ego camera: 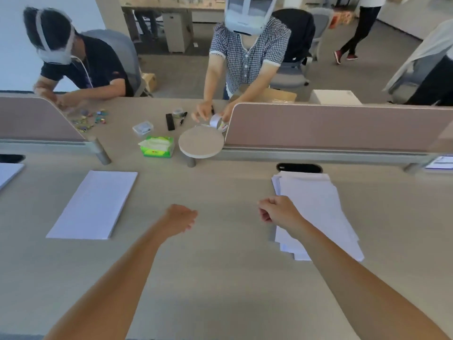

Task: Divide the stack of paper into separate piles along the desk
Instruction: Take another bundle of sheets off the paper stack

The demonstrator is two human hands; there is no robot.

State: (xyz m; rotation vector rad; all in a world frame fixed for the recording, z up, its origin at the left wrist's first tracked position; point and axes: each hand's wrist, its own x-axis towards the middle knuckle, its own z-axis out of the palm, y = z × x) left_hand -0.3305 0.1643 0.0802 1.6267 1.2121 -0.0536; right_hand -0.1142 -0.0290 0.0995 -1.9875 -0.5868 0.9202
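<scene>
white paper sits in three spots on the wood-grain desk [220,278]: a neat pile [93,204] to my left, a corner of another pile [8,173] at the far left edge, and a messy fanned stack [318,207] on the right. my left hand [181,218] hovers over bare desk between the neat pile and the stack, fingers curled in, holding nothing. my right hand [275,209] is a closed fist, empty, at the stack's left edge, forearm crossing its sheets. green tissue box [158,148] sits farther back, near the pink divider [331,126].
</scene>
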